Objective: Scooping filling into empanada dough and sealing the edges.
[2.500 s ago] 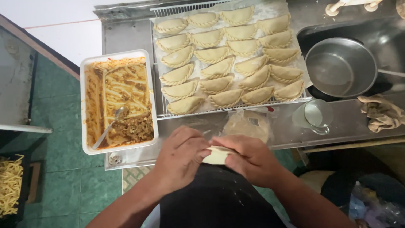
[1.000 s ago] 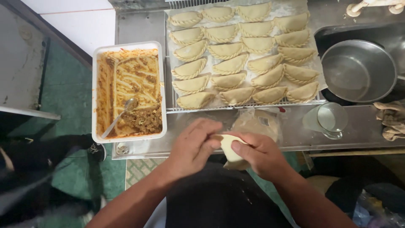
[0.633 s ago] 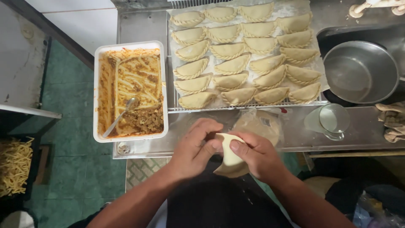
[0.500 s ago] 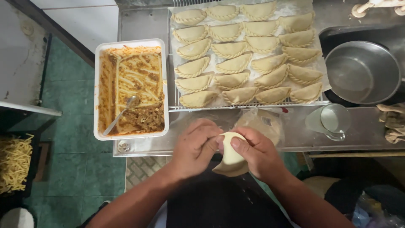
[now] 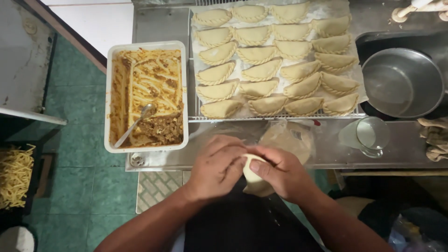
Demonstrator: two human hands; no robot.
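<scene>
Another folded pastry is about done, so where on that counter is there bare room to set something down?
The rack of pastries is nearly full. Bare metal shows only in the front strip between the filling tray and the dough rounds, and between those and the glass cup. Both hands, left and right, hold a pastry below it.

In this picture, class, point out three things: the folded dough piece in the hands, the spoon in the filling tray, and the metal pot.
folded dough piece [image 5: 252, 173], head view, on its pale bulging middle.
spoon [image 5: 147, 111], head view, on its bowl.
metal pot [image 5: 400, 84], head view, on its inner bottom.
</scene>
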